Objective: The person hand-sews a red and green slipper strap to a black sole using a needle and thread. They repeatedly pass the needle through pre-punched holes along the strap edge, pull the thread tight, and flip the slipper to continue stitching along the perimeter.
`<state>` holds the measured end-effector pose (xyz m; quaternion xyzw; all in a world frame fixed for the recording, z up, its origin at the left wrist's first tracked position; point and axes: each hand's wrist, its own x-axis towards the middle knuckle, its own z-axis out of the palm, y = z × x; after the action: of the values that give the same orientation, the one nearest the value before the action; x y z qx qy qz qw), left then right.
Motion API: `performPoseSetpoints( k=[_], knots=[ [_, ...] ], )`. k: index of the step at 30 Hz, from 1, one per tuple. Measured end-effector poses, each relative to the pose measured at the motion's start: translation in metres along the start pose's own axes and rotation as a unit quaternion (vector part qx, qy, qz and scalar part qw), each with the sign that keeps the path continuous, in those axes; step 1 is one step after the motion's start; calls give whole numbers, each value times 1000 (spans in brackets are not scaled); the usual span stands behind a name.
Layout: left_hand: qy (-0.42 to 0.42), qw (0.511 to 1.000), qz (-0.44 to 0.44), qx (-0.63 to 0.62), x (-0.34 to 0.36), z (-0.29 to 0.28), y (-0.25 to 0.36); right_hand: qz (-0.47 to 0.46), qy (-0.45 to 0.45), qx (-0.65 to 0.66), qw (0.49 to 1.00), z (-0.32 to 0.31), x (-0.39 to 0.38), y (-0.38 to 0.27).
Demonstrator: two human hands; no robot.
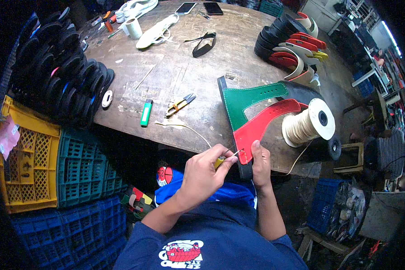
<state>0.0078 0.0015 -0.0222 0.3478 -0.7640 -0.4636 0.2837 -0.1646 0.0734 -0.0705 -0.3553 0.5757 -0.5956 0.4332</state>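
My left hand point(206, 167) is closed on a yellow-handled awl point(218, 162), its thin tip largely hidden by the fingers, at the end of the red strap. A pale cord point(193, 130) runs from this hand across the table. My right hand point(261, 167) grips the edge of a sandal, thumb on top. The sandal has a black sole point(222, 92), a green strap point(240, 101) and a red strap point(261, 124), both edged with white stitching. It sticks out over the table's near edge. Just right of it stands a spool of pale cord point(301, 127).
A green lighter point(146, 113) and thread snips point(180, 106) lie on the wooden table point(166, 74). Stacked black soles point(58, 72) stand left, strapped sandals point(292, 45) at the far right. A pale shoe point(157, 32) and phones point(213, 8) lie farther back. Plastic crates point(31, 157) flank me.
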Motion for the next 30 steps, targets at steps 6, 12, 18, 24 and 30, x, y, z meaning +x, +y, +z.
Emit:
performPoseSetpoints(
  k=[6,12,18,24,30],
  knots=[
    [17,984,165,-65,35,0,-8,-14,14,13,1000,4,0,4],
    [-40,947,162,-273,68,24,-47,-48,-42,24,998,-28,5,-3],
    [-33,950,170,-260,67,32,-52,65,-119,-171,976,-50,23,-26],
    [-24,958,175,-226,68,27,-46,36,-47,-43,997,-26,41,-10],
    [-28,959,186,-212,69,28,-44,-2,-32,-145,989,-29,51,10]
  ],
)
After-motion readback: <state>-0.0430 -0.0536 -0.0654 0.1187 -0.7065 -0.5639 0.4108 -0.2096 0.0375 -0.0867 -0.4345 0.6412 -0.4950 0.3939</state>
